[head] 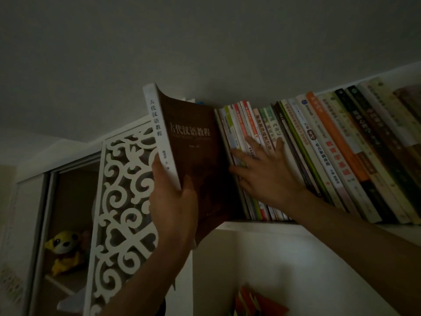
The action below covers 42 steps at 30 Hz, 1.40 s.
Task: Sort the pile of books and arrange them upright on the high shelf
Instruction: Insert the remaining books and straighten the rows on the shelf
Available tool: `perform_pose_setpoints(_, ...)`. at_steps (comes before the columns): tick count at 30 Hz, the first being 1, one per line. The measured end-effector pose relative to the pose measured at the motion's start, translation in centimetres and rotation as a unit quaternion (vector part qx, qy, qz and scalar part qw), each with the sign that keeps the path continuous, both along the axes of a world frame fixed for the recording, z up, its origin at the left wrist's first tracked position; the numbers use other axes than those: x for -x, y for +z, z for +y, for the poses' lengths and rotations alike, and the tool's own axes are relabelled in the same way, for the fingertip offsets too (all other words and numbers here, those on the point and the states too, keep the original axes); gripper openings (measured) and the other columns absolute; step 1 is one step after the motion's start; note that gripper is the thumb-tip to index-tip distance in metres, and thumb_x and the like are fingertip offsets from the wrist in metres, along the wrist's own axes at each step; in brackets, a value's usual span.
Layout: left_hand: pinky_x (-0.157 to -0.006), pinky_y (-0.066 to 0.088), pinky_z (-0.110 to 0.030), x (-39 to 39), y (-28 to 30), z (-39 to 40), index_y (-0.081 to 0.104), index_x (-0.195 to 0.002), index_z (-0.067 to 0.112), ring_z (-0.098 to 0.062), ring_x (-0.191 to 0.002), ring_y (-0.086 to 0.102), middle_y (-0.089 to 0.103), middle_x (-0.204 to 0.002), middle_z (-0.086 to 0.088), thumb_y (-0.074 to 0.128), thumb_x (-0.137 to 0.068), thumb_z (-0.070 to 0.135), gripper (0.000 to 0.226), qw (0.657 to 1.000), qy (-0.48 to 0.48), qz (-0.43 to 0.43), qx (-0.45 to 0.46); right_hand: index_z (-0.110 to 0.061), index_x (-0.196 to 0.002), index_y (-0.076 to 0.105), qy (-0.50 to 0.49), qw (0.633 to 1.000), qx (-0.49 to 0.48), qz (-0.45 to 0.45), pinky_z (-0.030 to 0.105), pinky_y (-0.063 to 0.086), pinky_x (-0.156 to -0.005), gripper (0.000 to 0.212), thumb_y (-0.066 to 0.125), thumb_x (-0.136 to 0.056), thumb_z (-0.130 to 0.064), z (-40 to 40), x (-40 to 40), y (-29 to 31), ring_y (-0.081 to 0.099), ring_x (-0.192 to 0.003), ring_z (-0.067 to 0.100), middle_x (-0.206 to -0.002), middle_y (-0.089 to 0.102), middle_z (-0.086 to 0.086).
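A thick brown book (193, 142) with a white spine stands at the left end of the row on the high white shelf (257, 225). My left hand (173, 201) grips its lower spine, thumb on the front cover. The book's lower corner hangs past the shelf's front edge. Right of it, a long row of upright books (330, 156) leans to the left. My right hand (264, 172) presses flat, fingers spread, against the spines of the thin books (241, 131) beside the brown one.
A white carved openwork panel (123, 201) stands left of the shelf. Behind it, a cabinet holds a yellow plush toy (63, 247). Orange and red items (255, 302) sit in the compartment below. The ceiling is close above the books.
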<state>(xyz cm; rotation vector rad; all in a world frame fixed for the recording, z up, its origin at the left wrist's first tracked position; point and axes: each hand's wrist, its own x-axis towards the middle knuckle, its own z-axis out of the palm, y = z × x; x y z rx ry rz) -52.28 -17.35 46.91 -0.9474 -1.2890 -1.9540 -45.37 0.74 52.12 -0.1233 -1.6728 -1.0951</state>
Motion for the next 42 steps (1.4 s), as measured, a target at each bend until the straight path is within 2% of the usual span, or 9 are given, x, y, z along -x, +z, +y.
perform_pose_setpoints(5, -0.059, 0.035, -0.008, -0.6, -0.8, -0.3, 0.023, -0.142, 0.032, 0.023, -0.071, 0.043, 0.041, -0.110, 0.023, 0.052, -0.092, 0.015, 0.061, 1.000, 0.013, 0.009, -0.010, -0.027, -0.104, 0.071, -0.014, 1.000, 0.003, -0.007, 0.081, 0.025, -0.083, 0.035, 0.074, -0.070, -0.038, -0.3, -0.4, 0.1, 0.046, -0.126, 0.041, -0.130, 0.059, 0.009)
perform_pose_setpoints(13, -0.061, 0.039, -0.014, 0.2, 1.7, 2.0, 0.027, -0.139, 0.026, 0.001, -0.085, 0.047, 0.048, -0.117, 0.009, 0.054, -0.091, 0.014, 0.056, 0.998, 0.021, 0.032, 0.042, -0.026, -0.102, 0.072, -0.019, 1.000, 0.021, -0.008, 0.081, 0.021, -0.085, 0.033, 0.074, -0.072, -0.038, -0.6, -0.7, 0.1, 0.046, -0.127, 0.041, -0.129, 0.059, 0.008)
perform_pose_setpoints(18, -0.079, 0.053, -0.036, 1.6, 2.4, 5.1, 0.025, -0.141, 0.025, -0.011, -0.095, 0.054, 0.052, -0.125, -0.001, 0.053, -0.091, 0.020, 0.057, 0.994, 0.062, 0.030, 0.084, -0.027, -0.100, 0.072, -0.021, 0.999, 0.023, -0.009, 0.081, 0.022, -0.085, 0.031, 0.051, -0.080, -0.038, -0.2, -0.4, 0.2, 0.046, -0.127, 0.039, -0.128, 0.060, 0.007)
perform_pose_setpoints(21, -0.100, 0.041, -0.047, 3.9, 2.6, 6.6, 0.029, -0.140, 0.018, -0.021, -0.118, 0.043, 0.042, -0.131, -0.007, 0.060, -0.087, 0.021, 0.062, 0.987, 0.120, 0.055, 0.090, -0.029, -0.102, 0.071, -0.028, 0.999, 0.025, -0.012, 0.080, 0.023, -0.087, 0.046, 0.032, -0.081, -0.038, 0.2, -0.1, 0.3, 0.044, -0.128, 0.039, -0.130, 0.059, 0.005)
perform_pose_setpoints(25, -0.108, 0.030, -0.047, 5.3, 2.8, 7.9, 0.028, -0.140, 0.014, -0.026, -0.125, 0.032, 0.033, -0.135, -0.014, 0.063, -0.085, 0.028, 0.067, 0.983, 0.125, 0.072, 0.110, -0.030, -0.106, 0.070, -0.032, 0.999, 0.028, -0.025, 0.079, 0.023, -0.089, 0.047, 0.030, -0.081, -0.038, -0.1, 0.0, 0.2, 0.042, -0.130, 0.039, -0.131, 0.057, 0.006)
perform_pose_setpoints(29, -0.115, 0.012, -0.048, 6.4, 2.9, 7.5, -0.003, -0.148, 0.031, -0.023, -0.141, 0.011, 0.008, -0.154, -0.006, 0.025, -0.091, 0.054, 0.067, 0.963, 0.149, 0.170, 0.143, -0.032, -0.119, 0.062, -0.009, 0.999, 0.030, -0.037, 0.076, 0.017, -0.096, 0.047, 0.031, -0.085, -0.039, 0.0, -0.4, 0.3, 0.036, -0.135, 0.037, -0.141, 0.049, 0.004)
perform_pose_setpoints(33, -0.114, -0.013, -0.040, 8.7, 3.7, 7.0, -0.018, -0.138, 0.043, -0.002, -0.138, -0.017, -0.017, -0.149, 0.020, 0.006, -0.095, 0.049, 0.050, 0.928, 0.202, 0.262, 0.172, -0.027, -0.147, 0.027, 0.022, 0.994, 0.105, 0.027, 0.056, 0.002, -0.109, 0.059, 0.025, -0.091, -0.047, 0.6, -0.4, 0.7, 0.014, -0.144, 0.032, -0.156, 0.019, 0.007)
perform_pose_setpoints(38, -0.110, -0.020, -0.040, 9.4, 3.6, 9.6, -0.022, -0.138, 0.039, -0.009, -0.138, -0.025, -0.030, -0.144, 0.018, -0.002, -0.089, 0.055, 0.055, 0.917, 0.270, 0.224, 0.192, -0.024, -0.147, 0.028, -0.015, 0.993, 0.110, 0.046, 0.049, 0.003, -0.113, 0.059, 0.016, -0.093, -0.046, 0.2, 0.7, 0.9, 0.010, -0.145, 0.031, -0.157, 0.018, 0.008)
perform_pose_setpoints(42, -0.109, -0.017, -0.043, 9.6, 4.6, 9.6, -0.020, -0.140, 0.040, -0.016, -0.141, -0.020, -0.027, -0.147, 0.014, -0.003, -0.089, 0.057, 0.057, 0.912, 0.275, 0.212, 0.216, -0.017, -0.143, 0.038, -0.037, 0.989, 0.120, 0.072, 0.055, 0.013, -0.112, 0.060, 0.018, -0.091, -0.039, -0.6, 2.7, 0.8, 0.021, -0.142, 0.036, -0.153, 0.028, 0.013)
